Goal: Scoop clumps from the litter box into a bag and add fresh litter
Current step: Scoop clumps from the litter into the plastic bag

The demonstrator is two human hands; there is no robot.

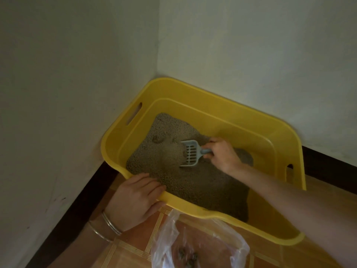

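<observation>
Plastic bag (170, 229) gapes at six o'clock, a few clumps inside; left hand (135, 198) at seven grips the litter box (222, 117) by its near rim. Right hand (222, 153) holds the scoop (190, 153), blade in the litter (193, 182) dead centre. Best to slide low under that clump (157, 140) at ten o'clock, then sift gently.

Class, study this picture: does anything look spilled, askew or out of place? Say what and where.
No spill shows on the floor. The litter lies unevenly: heaped by the scoop, while the box bottom is bare at its near right end.
</observation>
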